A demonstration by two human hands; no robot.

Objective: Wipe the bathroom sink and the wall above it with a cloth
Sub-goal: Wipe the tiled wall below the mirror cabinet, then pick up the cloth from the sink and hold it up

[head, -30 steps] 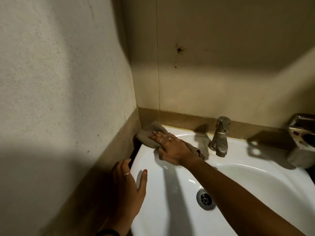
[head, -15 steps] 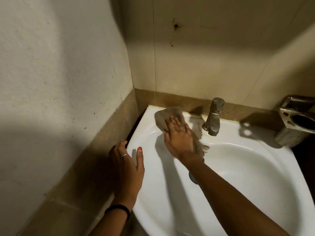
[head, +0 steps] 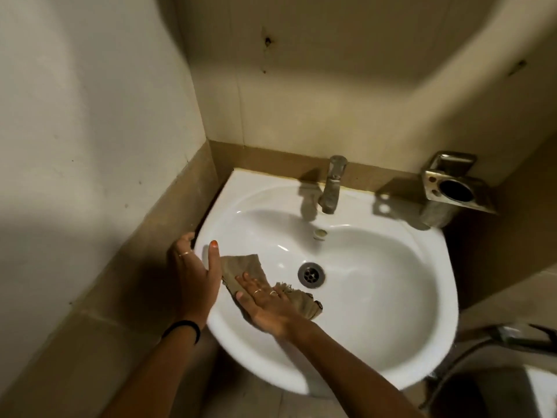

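Cloth (head: 241,265) is being pressed flat into sink (head: 376,282) by right hand (head: 268,306), fingers (head: 247,279) straight, slightly spread; left hand (head: 193,282) (fingers loose, gripping nothing) is probably bracing on rim (head: 224,194).

I am seeing the widest open room over the middle and right of the white ceramic oval sink (head: 446,267), where the basin is lying bare around the round steel drain (head: 311,274). At the far rim the dull grey metal tap (head: 331,188) is standing upright, breaking any straight sweep along the back edge. To its right the square steel cup holder (head: 452,191) is crowding the far-right corner. On the left the sink is sitting tight against the brown tile band (head: 193,191), and my left hand (head: 193,276) is filling that narrow gap. My right hand (head: 268,303) is pressing the brown cloth (head: 241,267) flat on the near-left slope. The cream back wall (head: 331,86) above the tap is offering open passage.
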